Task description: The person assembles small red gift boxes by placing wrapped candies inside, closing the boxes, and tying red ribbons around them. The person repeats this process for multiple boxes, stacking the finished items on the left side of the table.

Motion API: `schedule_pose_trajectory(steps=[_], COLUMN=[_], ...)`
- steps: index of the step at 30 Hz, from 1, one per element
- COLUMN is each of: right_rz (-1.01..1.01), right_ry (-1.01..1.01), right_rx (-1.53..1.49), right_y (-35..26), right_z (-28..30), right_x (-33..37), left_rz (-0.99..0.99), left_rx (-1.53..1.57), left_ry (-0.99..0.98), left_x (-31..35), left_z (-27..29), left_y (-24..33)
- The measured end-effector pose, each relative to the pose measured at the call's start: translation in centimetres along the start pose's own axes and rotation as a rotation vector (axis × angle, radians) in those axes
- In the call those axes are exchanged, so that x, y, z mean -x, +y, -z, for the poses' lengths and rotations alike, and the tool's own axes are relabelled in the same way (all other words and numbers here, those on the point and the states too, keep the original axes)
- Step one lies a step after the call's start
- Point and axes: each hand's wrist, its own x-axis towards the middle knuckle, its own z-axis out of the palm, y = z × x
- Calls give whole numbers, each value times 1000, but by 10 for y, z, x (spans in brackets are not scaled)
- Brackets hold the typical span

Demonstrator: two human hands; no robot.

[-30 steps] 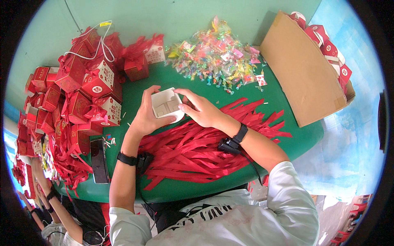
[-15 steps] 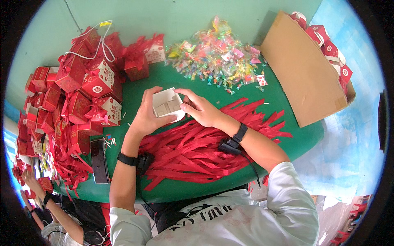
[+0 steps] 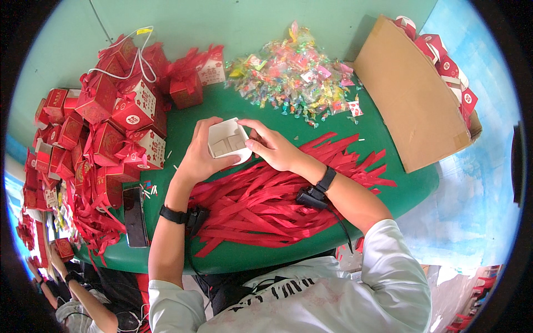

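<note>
The open white box (image 3: pixel 226 140) is held up over the green table (image 3: pixel 183 120), between the heap of wrapped candies (image 3: pixel 300 77) and the spread of red ribbons (image 3: pixel 261 205); the left hand (image 3: pixel 200 157) wraps its left side, thumb along the near edge; the right hand (image 3: pixel 274 149) grips the right wall, though from where I stand some fingertips seem hidden; red gift boxes (image 3: pixel 105 102) pile up leftward, near a dark phone (image 3: pixel 135 216).
</note>
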Motion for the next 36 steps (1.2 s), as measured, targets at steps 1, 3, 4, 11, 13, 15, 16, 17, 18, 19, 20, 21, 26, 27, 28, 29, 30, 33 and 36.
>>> schedule_pose_trajectory(steps=[1,3,4,11,13,15,16,17,18,19,20,21,26,27,28,29,30,33,36], right_rz=[-8,-24,-22,-11,-8,1,0,0,-1,-2,-2,-3,-10,-7,-13,-20,-26,-43,-4], right_ry=[-3,-9,-8,-2,-2,1,0,0,-1,-2,-3,-5,-9,-8,-8,-9,-9,-14,4], right_rx=[2,7,10,-2,-8,-2,-1,0,1,4,6,9,-5,0,-2,-5,-8,0,34], right_y=[-1,-2,-1,4,5,5,5,5,4,5,5,6,6,6,4,3,1,3,3], right_z=[0,0,1,-1,-1,-1,-1,-1,-1,-1,-1,-1,0,0,0,0,0,1,0], right_x=[0,0,0,0,0,0,0,0,0,0,0,0,0,0,0,0,0,1,1], left_rz=[-11,2,25,28,27,25,26,27,18,9,0,0,-28,-48,-68,-88,-50,23,2], left_rx=[-10,-17,-14,-10,-11,-13,-15,-17,-16,-14,-13,-15,7,0,-7,-14,11,54,28], left_ry=[0,-11,-23,-40,-41,-44,-45,-46,-42,-38,-34,-35,-45,-28,-11,6,4,-5,-11], left_x=[0,0,0,0,0,-1,-1,-1,-1,-1,-1,-1,1,1,2,2,2,0,1], left_z=[0,1,1,2,2,2,2,2,2,2,1,1,2,2,2,2,2,2,2], left_y=[-1,-1,1,0,0,1,1,1,0,-1,-1,-2,-5,-7,-8,-10,-11,-9,-8])
